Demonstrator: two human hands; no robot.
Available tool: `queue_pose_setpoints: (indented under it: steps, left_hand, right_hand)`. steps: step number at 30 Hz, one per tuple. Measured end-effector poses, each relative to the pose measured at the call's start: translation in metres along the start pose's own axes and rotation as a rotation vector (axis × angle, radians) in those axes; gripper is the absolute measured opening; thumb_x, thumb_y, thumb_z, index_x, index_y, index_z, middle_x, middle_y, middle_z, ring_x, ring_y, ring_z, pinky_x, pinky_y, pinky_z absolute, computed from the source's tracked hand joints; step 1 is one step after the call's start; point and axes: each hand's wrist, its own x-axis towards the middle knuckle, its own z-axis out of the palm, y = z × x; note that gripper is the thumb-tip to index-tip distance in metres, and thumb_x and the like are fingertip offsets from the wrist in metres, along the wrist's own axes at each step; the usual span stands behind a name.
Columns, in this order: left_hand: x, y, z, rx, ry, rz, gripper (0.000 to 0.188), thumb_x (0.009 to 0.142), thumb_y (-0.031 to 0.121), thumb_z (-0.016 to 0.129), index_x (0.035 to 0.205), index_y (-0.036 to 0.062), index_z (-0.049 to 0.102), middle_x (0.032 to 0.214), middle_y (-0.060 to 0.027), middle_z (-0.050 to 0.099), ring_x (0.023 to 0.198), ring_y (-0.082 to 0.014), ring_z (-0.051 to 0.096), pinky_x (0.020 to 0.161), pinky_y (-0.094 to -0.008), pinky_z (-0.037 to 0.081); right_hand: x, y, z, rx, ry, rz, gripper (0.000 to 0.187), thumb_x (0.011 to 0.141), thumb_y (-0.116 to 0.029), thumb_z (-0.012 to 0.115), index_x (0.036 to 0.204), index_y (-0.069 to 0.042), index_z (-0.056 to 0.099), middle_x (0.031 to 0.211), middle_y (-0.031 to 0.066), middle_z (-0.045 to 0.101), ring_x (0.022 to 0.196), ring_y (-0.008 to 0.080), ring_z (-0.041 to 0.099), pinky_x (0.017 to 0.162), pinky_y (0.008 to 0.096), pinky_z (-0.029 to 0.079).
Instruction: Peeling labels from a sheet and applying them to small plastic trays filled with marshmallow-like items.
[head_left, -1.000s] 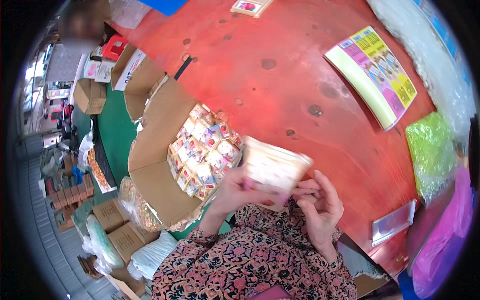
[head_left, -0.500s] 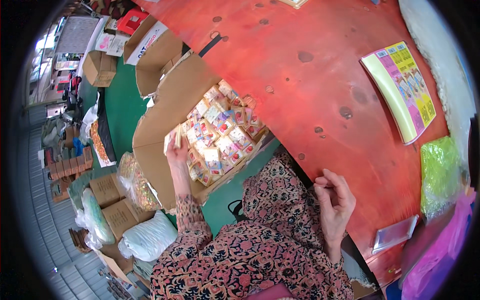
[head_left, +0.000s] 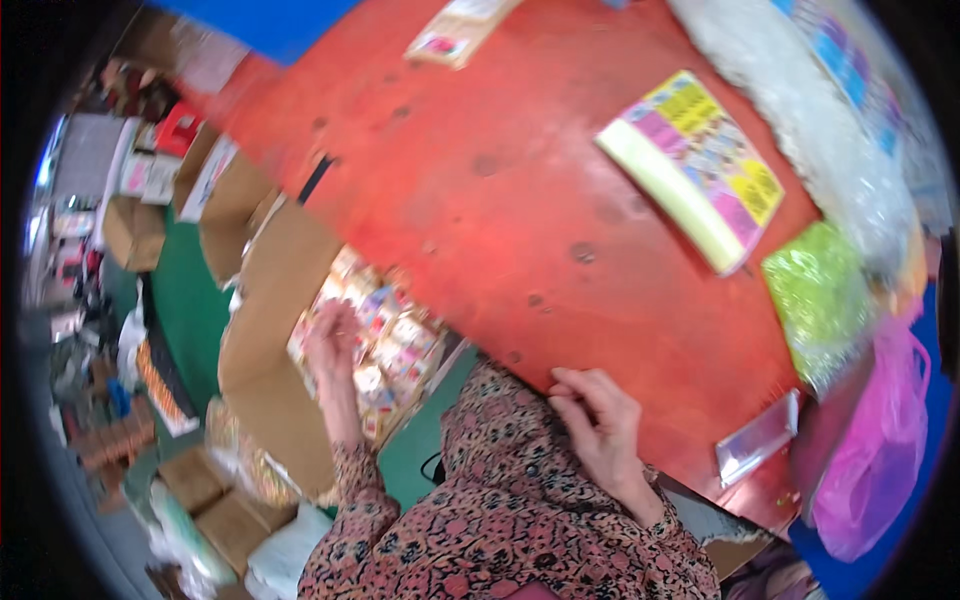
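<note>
My left hand (head_left: 332,340) is over the open cardboard box (head_left: 262,355), above a heap of small wrapped packs (head_left: 400,345) in pale colours with red and blue prints. It is blurred, but its fingers look spread and no pack shows in them. My right hand (head_left: 605,430) hovers at the near edge of the red table (head_left: 470,230). Its fingers are loosely bent, the thumb a little apart, and I see nothing in them.
Printed colourful sheets (head_left: 700,165) lie stacked on the table. A bright green plastic packet (head_left: 820,300), a clear plastic case (head_left: 760,437) and a pink bag (head_left: 875,450) are at the right. A flat pack (head_left: 455,35) sits at the far edge. Cartons (head_left: 225,525) stand at the left.
My left hand held a small pack before and now shows none. The view has turned, so table and box appear shifted left and lower. My right hand keeps by the table edge.
</note>
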Motion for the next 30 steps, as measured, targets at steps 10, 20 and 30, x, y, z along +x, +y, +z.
queue_pose_setpoints:
  steps: [10, 20, 30]
  left_hand:
    - [-0.089, 0.030, 0.330, 0.800, -0.797, 0.567, 0.021, 0.086, 0.009, 0.059, 0.104, -0.0021, 0.061, 0.097, -0.0074, 0.061, 0.085, -0.0126, 0.058, 0.074, -0.0249, 0.046]
    - [-0.070, -0.039, 0.405, 1.436, -0.818, 1.114, 0.068, 0.069, 0.033, 0.075, 0.119, -0.0033, 0.047, 0.099, -0.0187, 0.051, 0.097, -0.0350, 0.052, 0.079, -0.0437, 0.043]
    - [-0.133, -0.028, 0.306, 1.408, -0.853, 0.963, 0.059, 0.070, 0.015, 0.074, 0.121, -0.0002, 0.048, 0.096, -0.0160, 0.049, 0.088, -0.0331, 0.051, 0.076, -0.0410, 0.041]
  right_hand:
    - [-0.009, 0.011, -0.006, -0.020, 0.047, -0.134, 0.025, 0.082, 0.002, 0.061, 0.107, 0.001, 0.058, 0.084, 0.0121, 0.060, 0.074, 0.0219, 0.063, 0.063, 0.0282, 0.050]
    - [-0.023, 0.003, -0.025, -0.006, 0.123, -0.085, 0.022, 0.081, 0.001, 0.062, 0.102, 0.003, 0.059, 0.083, 0.0135, 0.061, 0.072, 0.0245, 0.062, 0.063, 0.0305, 0.049]
    - [-0.007, -0.006, -0.073, -0.639, 0.644, -0.180, 0.033, 0.072, 0.000, 0.068, 0.105, 0.003, 0.060, 0.106, 0.0159, 0.059, 0.101, 0.0326, 0.055, 0.084, 0.0383, 0.046]
